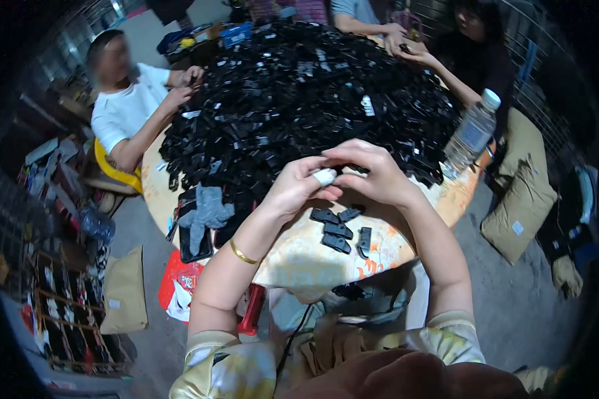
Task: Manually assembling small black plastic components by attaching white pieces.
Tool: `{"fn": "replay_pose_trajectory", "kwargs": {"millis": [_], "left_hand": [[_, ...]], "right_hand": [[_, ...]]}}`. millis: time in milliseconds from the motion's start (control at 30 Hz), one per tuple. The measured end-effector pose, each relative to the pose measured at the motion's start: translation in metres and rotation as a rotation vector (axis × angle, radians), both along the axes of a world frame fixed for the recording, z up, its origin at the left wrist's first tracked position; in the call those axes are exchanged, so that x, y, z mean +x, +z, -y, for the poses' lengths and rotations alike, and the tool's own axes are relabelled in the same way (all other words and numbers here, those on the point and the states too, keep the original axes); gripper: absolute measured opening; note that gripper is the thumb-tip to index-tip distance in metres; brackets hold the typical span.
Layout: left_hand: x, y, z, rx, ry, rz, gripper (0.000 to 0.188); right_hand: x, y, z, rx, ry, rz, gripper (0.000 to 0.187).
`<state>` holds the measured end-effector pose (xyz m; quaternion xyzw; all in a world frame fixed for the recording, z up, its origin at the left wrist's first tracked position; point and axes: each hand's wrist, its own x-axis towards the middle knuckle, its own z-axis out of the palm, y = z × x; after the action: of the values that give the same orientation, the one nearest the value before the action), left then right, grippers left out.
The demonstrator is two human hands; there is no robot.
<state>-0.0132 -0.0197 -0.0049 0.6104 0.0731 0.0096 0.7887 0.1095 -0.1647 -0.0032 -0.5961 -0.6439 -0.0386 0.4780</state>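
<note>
Black parts [338, 230] on the near side of the heap [299, 100]

Nearest, the bare edge of the table [289, 263] curves round on the near side of the heap, giving some open room there before the drop to the floor. Five loose parts lie on this strip, four bunched close and one just apart to their right. They look light and stiff, probably hard plastic with smooth faces that may slip; a pinch across the long sides should suit them, and thin ends could be the weaker spots.

Left of these, still nearer than the heap, a grey glove [209, 209] takes up room. Next, the person's left hand [298, 187] and right hand [374, 174] meet at the heap's near edge, fingers curled narrow and tips close together; a white covering [324, 177] wraps one left fingertip. Whether a part is pinched between them, one cannot tell.

Right of the heap, a clear bottle [472, 136] stands close by, limiting sideways movement. Beyond, co-workers sit to the heap's left and far right.
</note>
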Motion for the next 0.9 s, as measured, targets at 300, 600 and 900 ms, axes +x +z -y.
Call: {"fn": "replay_pose_trajectory", "kwargs": {"millis": [300, 600, 900], "left_hand": [[0.012, -0.04, 0.026, 1.13, -0.014, 0.403, 0.03], [0.003, -0.035, 0.024, 1.056, -0.12, 0.263, 0.028], [0.009, -0.038, 0.02, 0.898, 0.064, 0.266, 0.031]], "right_hand": [[0.051, 0.006, 0.044, 0.153, -0.462, -0.426, 0.02], [-0.003, -0.017, 0.057, -0.516, -0.976, 0.324, 0.024], [-0.003, -0.002, 0.057, -0.382, -0.653, -0.061, 0.048]]}}
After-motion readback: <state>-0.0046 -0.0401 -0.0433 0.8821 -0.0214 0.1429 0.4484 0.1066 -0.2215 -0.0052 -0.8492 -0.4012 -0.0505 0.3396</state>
